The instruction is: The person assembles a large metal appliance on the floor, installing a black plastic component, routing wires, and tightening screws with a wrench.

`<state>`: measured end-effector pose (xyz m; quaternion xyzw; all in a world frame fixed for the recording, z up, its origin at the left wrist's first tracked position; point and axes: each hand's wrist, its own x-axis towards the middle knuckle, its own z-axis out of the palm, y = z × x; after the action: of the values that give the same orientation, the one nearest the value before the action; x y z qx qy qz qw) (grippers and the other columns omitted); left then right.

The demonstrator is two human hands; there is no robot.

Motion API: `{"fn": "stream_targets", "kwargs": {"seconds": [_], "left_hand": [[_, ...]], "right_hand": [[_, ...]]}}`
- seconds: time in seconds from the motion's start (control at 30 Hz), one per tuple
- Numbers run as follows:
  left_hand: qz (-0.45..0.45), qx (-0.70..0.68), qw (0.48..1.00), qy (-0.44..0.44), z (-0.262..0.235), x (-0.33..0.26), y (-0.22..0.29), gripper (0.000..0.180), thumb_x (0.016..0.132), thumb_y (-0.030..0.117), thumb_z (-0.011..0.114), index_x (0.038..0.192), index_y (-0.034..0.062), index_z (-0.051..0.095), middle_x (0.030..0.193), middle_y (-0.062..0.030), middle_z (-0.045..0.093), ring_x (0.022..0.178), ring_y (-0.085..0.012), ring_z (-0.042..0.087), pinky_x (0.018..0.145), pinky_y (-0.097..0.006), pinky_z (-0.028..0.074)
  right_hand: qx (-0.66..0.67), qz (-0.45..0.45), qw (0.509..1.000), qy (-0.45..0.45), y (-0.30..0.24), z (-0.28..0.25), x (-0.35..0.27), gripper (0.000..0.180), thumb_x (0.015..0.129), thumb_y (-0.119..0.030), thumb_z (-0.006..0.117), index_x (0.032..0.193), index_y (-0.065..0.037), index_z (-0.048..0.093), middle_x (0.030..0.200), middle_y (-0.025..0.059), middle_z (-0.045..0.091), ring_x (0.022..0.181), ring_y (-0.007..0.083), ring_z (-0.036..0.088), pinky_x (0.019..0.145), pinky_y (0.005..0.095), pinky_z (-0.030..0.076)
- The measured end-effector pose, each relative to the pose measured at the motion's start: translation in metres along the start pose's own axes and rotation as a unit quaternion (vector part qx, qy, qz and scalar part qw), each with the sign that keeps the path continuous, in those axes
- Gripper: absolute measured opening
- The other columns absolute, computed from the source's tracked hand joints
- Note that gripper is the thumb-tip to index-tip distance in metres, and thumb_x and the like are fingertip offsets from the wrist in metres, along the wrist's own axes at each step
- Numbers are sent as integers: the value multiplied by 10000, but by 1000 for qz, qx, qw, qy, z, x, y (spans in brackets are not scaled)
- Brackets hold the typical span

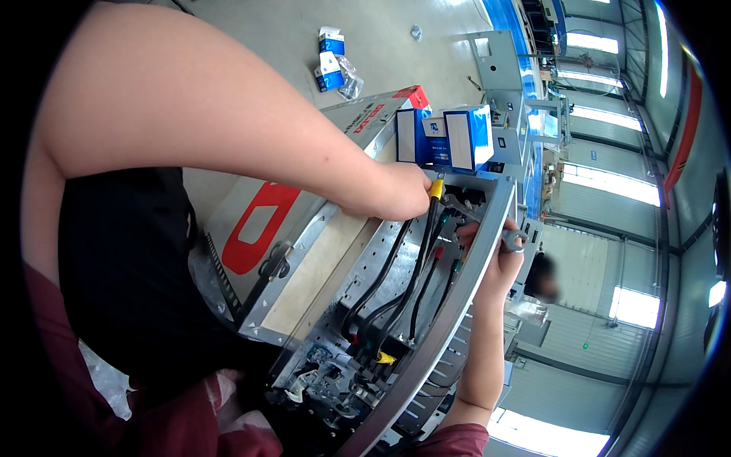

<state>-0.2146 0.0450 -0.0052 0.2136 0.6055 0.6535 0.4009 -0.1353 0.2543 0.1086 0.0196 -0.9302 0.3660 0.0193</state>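
My left hand [396, 190] reaches into an open grey metal cabinet [457, 297] and pinches the yellow-sleeved end of a black cable [435, 190]. My right hand [495, 255] sits on the cabinet's right rim and grips a metal wrench [512, 242], whose other end [455, 202] lies near the cable end. Several thick black cables [415, 274] with red, green and yellow markers run down the inside of the cabinet toward a cluster of parts [335, 377] at its lower end.
Blue-and-white boxes [457, 137] stand on the cabinet's far end, beside a grey panel with red markings [263, 225]. More small boxes [331, 61] lie on the floor. Another person's head [544, 278] shows beyond the cabinet. Grey cabinets [499, 68] stand further back.
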Motion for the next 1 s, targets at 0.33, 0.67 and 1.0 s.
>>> {"fn": "stream_targets", "kwargs": {"seconds": [0.33,0.67,1.0], "left_hand": [[-45,-78,996,-12,1,14,-10,481,991,124,585,1469,149,626,903,-12,634,730,-93,525,617,-296,423],[-41,-86,995,-8,0,14,-10,450,1004,128,589,1451,144,641,958,-25,641,700,-90,514,602,-291,407],[-38,-87,995,-7,-1,7,-8,463,999,98,543,1445,165,647,956,-27,638,704,-91,510,623,-287,415]], "right_hand": [[-279,-351,890,-81,-11,-2,-4,210,768,-26,832,923,1,693,815,119,732,749,251,726,674,339,586],[-427,-389,796,-179,-13,20,-12,307,711,-96,811,996,-42,708,810,40,690,735,223,690,619,335,563],[-327,-222,916,-73,-1,16,-15,162,857,-18,751,1008,-23,691,909,63,708,759,199,693,648,296,549]]}}
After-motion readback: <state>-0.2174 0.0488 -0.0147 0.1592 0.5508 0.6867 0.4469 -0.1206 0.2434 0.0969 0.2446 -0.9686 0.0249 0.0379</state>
